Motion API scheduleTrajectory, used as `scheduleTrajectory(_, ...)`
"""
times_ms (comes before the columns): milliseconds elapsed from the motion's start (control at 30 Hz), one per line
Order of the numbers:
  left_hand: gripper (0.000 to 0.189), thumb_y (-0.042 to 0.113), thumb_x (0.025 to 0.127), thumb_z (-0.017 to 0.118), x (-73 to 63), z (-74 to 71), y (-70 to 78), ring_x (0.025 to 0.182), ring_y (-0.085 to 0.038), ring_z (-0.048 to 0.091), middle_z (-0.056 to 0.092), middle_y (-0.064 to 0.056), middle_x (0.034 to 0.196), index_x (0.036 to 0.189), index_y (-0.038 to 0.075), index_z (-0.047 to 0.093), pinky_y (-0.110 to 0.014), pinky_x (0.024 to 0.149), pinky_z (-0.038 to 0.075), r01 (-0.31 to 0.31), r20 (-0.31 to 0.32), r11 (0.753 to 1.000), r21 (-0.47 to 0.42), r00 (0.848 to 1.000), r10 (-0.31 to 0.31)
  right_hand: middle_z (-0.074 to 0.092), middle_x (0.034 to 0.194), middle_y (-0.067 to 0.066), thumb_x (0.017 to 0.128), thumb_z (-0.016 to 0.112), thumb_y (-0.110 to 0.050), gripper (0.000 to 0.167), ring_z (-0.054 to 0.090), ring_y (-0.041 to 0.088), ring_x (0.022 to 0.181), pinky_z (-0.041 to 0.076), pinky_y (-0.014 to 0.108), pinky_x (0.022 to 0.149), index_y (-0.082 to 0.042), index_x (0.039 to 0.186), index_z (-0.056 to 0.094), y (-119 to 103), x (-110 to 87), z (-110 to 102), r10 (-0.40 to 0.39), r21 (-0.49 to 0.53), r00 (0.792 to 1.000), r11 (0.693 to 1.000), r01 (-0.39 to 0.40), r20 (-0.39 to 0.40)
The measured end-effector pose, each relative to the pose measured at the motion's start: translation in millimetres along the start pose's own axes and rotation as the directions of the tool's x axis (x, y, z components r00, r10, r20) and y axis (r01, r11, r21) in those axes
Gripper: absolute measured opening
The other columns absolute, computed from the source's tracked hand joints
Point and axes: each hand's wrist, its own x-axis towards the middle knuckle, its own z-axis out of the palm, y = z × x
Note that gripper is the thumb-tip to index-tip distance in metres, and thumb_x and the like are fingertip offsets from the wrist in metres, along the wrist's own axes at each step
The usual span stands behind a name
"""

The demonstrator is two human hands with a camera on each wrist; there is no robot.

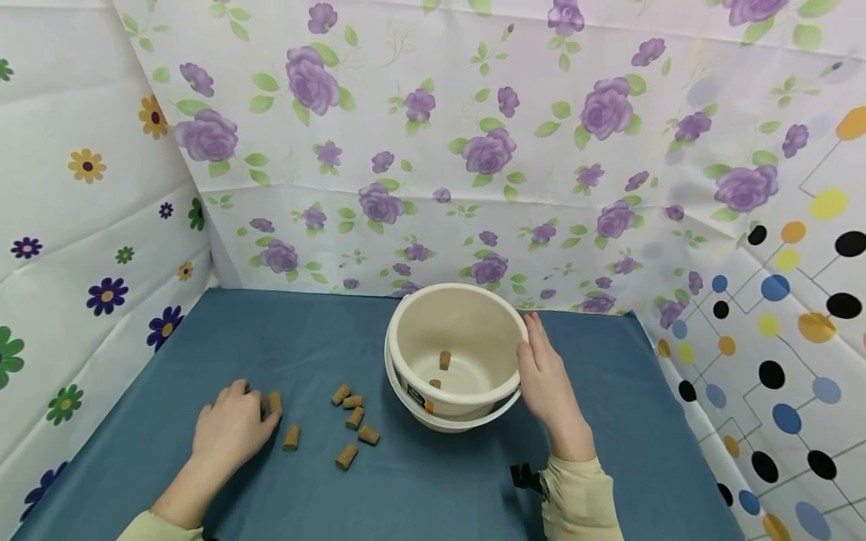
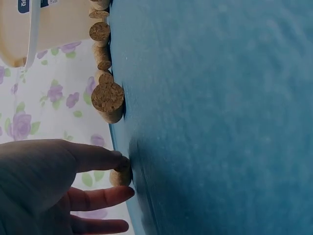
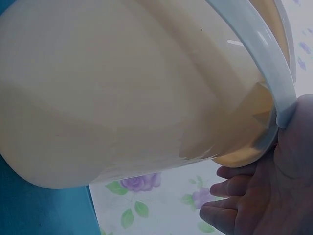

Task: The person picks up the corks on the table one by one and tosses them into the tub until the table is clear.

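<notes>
My left hand [image 1: 230,424] is low over the cloth at the left, with its thumb right at a cork [image 1: 274,400]. In the left wrist view the thumb overlaps the top of that cork [image 2: 121,177], and the forefinger extends just beyond its other side. A cream bucket [image 1: 413,342] stands upright near the back middle, its white handle [image 3: 266,54] lowered round the front. Inside it, two corks [image 1: 444,361] show on the floor. My right hand [image 1: 546,379] rests against the bucket's right rim, fingers extended along the outside.
Several loose corks [image 1: 355,418] lie between the left hand and the bucket, with one cork [image 1: 292,437] just right of the left thumb. A blue cloth [image 1: 446,481] covers the table. Flowered sheeting [image 1: 433,150] rises behind, and dotted sheeting [image 1: 798,361] at the right.
</notes>
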Motion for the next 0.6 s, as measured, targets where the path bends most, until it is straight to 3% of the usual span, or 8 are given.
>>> scheduleTrajectory(267, 0.046, 0.048, 0.098, 0.077, 4.3, -2.4, -1.3, 0.105, -0.054, 0.062, 0.061, -0.039, 0.121, 0.079, 0.007, 0.07, -0.067, 0.072, 0.053, 0.032, 0.065, 0.999, -0.007, 0.997, -0.031, 0.007, 0.179, 0.009, 0.119, 0.027, -0.034, 0.06, 0.011, 0.037, 0.163, 0.017, 0.063, 0.127, -0.007, 0.172, 0.017, -1, -1.1, -1, 0.003, -0.006, 1.0, 1.0, -0.003, 0.003)
scheduleTrajectory(433, 0.037, 0.037, 0.1, 0.076, 7.8, -5.3, -5.2, 0.113, -0.06, 0.058, 0.056, -0.044, 0.129, 0.082, 0.005, 0.07, -0.073, 0.077, 0.051, 0.051, 0.115, 0.999, -0.014, 0.992, -0.049, 0.007, 0.179, 0.01, 0.119, 0.028, -0.033, 0.06, 0.012, 0.038, 0.163, 0.018, 0.063, 0.127, -0.006, 0.172, 0.017, -1, -1.4, 1, -0.001, -0.004, 1.0, 1.0, 0.001, 0.011)
scheduleTrajectory(600, 0.032, 0.026, 0.102, 0.073, 11.1, -8.8, -5.9, 0.108, -0.057, 0.061, 0.057, -0.043, 0.127, 0.075, 0.009, 0.067, -0.065, 0.07, 0.052, 0.044, 0.128, 0.997, -0.057, 0.991, -0.037, 0.007, 0.179, 0.01, 0.119, 0.029, -0.032, 0.06, 0.012, 0.038, 0.163, 0.017, 0.063, 0.127, -0.005, 0.172, 0.018, -1, -1.1, 0, -0.005, -0.005, 1.0, 1.0, 0.005, -0.001)
